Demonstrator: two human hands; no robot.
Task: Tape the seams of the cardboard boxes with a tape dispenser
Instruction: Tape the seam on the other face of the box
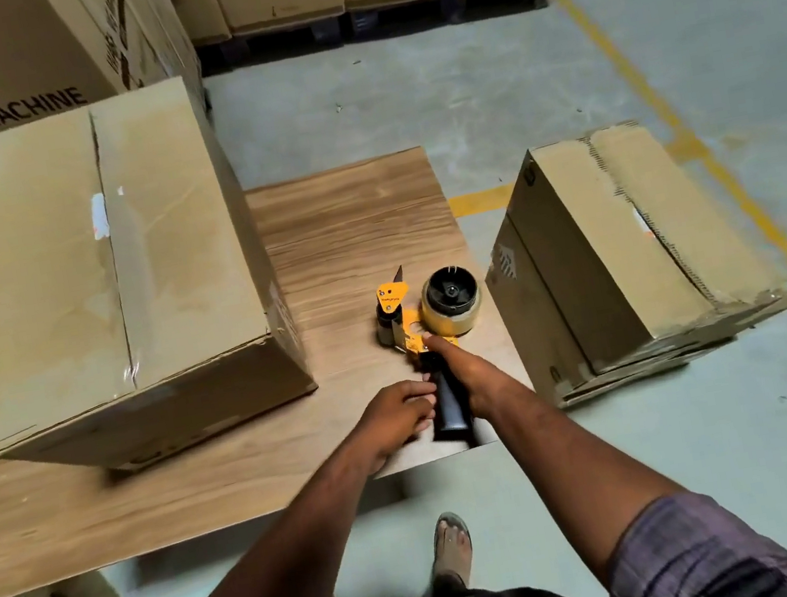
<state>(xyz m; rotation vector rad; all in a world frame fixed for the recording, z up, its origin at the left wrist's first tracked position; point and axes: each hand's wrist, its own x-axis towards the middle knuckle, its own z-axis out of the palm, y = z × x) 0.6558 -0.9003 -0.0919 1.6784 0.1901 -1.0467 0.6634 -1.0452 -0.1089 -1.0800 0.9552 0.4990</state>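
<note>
While lying flat by the wood-grain bench's (341,213) right front edge, the yellow dispenser (428,313) with its round roll is being held. The right hand (466,374) is wrapping the smooth black handle, and the left hand (396,417) is curling its fingers onto it. Bare bench is separating it from the creased cardboard box (116,271) at the left.

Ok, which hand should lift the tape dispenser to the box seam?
Right. The right hand wraps the black handle of the tape dispenser, one finger on the yellow frame. The left hand only touches the handle's side and is nearer the box, so it likely suits steadying.
</note>
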